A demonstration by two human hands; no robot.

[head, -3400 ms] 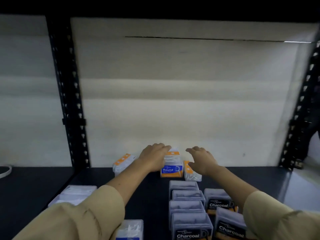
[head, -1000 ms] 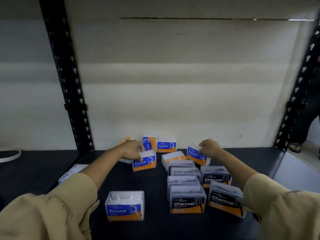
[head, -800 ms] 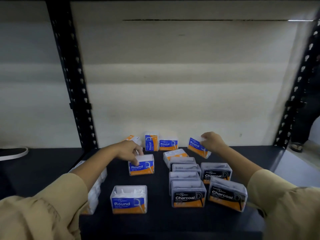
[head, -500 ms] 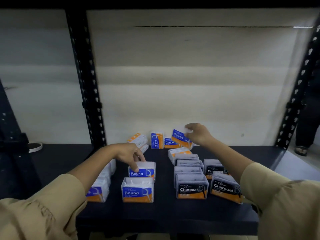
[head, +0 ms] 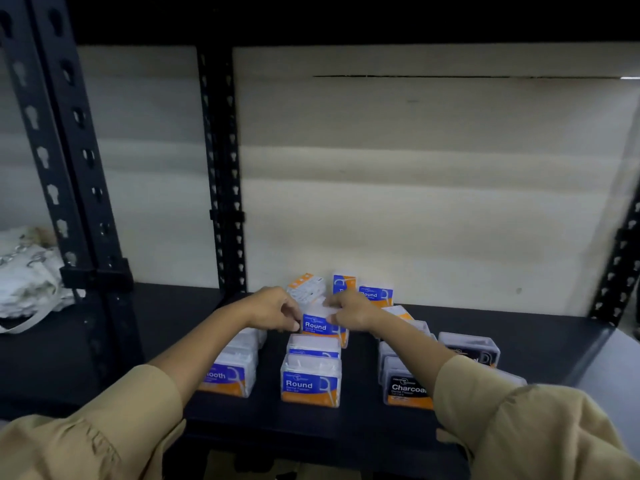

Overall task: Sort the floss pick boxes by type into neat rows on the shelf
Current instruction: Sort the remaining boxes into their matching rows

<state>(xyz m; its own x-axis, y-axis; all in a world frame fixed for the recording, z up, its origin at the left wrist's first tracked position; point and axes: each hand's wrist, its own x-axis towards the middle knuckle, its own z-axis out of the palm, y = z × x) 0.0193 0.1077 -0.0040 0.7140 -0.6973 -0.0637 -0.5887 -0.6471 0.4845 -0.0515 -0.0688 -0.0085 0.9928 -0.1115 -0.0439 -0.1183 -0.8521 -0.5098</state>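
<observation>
— Spanning the lower half of the frame, was a dark shelf (head: pixel 540 337) what was noted first?

— It was. A pale wall was seen behind it, and a black perforated upright (head: pixel 221 168) was seen left of centre. A crumpled white cloth (head: pixel 27 282) was noted at the far left edge.

— How were the hands found?

— The left hand (head: pixel 273 310) and the right hand (head: pixel 349 311) were found close together at mid-frame, both clamped on one box, the gripped Round box (head: pixel 317 323). Its left edge was pinched by the left fingers, and its upper right corner was gripped by the right fingers.

— Where was that box placed?

— It was held at the back end of the middle row, just behind the second Round box (head: pixel 313 346) and the front Round box (head: pixel 310 384). Whether it touched the shelf could not be told.

— Which other rows were seen?

— A row of Smooth boxes (head: pixel 228 375) was seen just left of the middle row, partly hidden by the left forearm. Charcoal boxes (head: pixel 405 389) were lined up to the right, partly hidden by the right forearm.

— Was anything smaller noted?

— Three loose boxes were seen near the wall, above the hands: an orange-and-white box (head: pixel 306 285) lying tilted, a box stood on end (head: pixel 343 282), and a small Round box (head: pixel 375 294) facing forward.
</observation>
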